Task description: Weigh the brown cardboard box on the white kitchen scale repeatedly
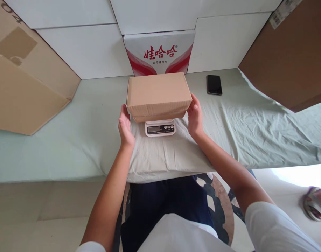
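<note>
A closed brown cardboard box (160, 90) rests on a small white digital kitchen scale (160, 128). The scale's platform is mostly hidden under the box, while its display and several buttons show in front. My left hand (126, 127) is beside the box's left end, fingers stretched out and holding nothing. At the right end, my right hand (195, 117) has its fingers extended along the box's side. Whether those fingertips touch the cardboard I cannot tell.
A dark smartphone (214, 84) lies right of the box on the pale green cloth (78, 140). White cartons (81, 49), one with red lettering (160, 52), line the back. Large brown cartons stand left (31, 80) and right (288, 59). Another person's sandaled foot (316, 203) is at lower right.
</note>
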`<state>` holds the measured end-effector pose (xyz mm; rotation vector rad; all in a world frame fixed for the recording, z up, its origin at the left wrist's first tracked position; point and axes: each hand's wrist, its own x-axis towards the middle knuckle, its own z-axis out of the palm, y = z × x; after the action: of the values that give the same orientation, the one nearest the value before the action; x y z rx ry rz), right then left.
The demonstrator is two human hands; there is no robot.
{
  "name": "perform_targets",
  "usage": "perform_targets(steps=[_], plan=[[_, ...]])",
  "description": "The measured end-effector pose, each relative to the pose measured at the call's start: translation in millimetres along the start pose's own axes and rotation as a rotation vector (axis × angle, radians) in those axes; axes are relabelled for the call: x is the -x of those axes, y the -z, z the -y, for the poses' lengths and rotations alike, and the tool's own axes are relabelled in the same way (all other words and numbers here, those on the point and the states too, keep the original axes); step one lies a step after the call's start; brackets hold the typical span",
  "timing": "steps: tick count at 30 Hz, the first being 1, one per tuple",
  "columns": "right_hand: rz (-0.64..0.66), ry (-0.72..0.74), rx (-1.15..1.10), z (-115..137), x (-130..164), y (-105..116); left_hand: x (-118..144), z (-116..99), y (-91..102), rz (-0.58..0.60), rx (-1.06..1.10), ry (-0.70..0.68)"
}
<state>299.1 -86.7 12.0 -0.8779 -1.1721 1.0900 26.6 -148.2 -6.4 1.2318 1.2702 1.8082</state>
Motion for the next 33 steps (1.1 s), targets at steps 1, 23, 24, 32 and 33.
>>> perform_targets(steps=[1,23,24,32,33], plan=[[0.0,0.0,-0.009,-0.7,0.1,0.1,-0.1,-0.6,-1.1,-0.004,0.008,0.005],[0.046,0.056,-0.003,-3.3,-2.5,0.0,0.1,-10.2,-9.8,0.007,0.052,-0.005],[0.049,0.062,-0.01,-2.9,-2.3,-0.4,0.2,-10.6,-10.1,0.007,0.051,-0.007],[0.084,0.107,0.015,5.3,2.7,-5.7,2.3,-16.1,-12.1,0.031,0.026,-0.013],[0.09,0.111,0.019,5.7,2.9,-6.1,2.6,-16.3,-12.2,0.033,0.019,-0.01]])
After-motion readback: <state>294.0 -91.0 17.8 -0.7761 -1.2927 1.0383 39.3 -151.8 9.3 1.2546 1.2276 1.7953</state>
